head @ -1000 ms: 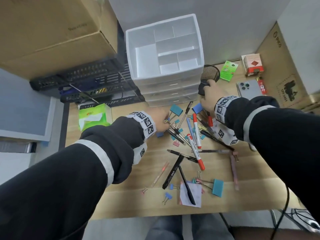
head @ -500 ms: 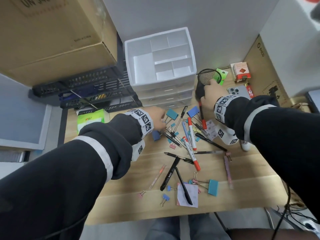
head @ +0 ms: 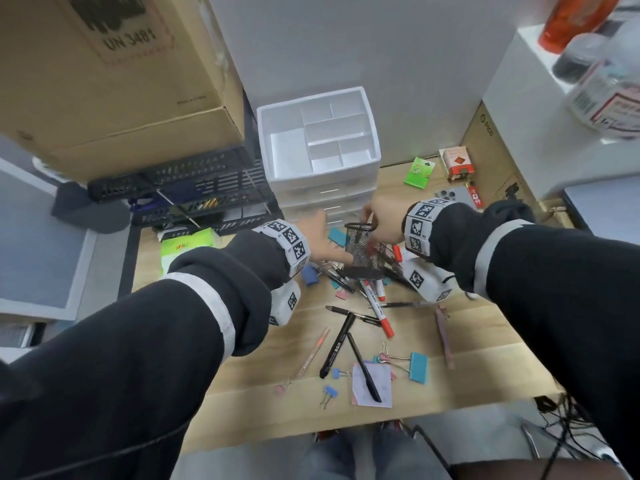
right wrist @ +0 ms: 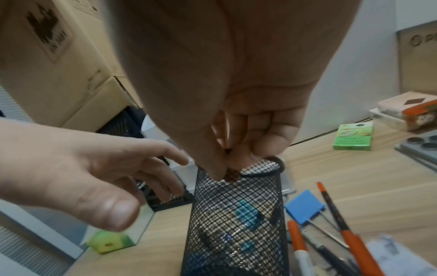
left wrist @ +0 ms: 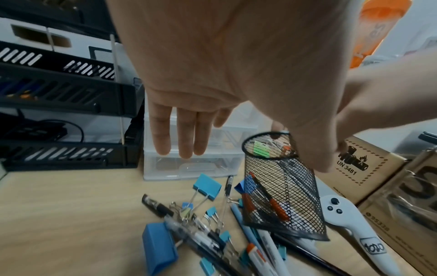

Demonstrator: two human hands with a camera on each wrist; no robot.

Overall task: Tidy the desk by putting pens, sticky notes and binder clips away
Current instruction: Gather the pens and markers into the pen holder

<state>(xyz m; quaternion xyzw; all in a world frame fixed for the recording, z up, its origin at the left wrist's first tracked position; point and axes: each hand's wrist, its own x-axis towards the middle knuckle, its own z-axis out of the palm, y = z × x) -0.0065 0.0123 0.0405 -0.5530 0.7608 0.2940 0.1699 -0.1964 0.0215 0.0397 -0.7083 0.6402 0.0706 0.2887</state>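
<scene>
Two hands are working: the right hand (right wrist: 236, 121) is pinching the rim of the black wire-mesh pen cup (head: 363, 251), while the left hand (left wrist: 212, 74) is hovering beside it, fingers spread and holding nothing.

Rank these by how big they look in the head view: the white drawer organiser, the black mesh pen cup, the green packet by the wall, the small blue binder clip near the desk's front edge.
1. white drawer organiser
2. black mesh pen cup, held at its rim by the right hand
3. green packet
4. small blue binder clip
</scene>
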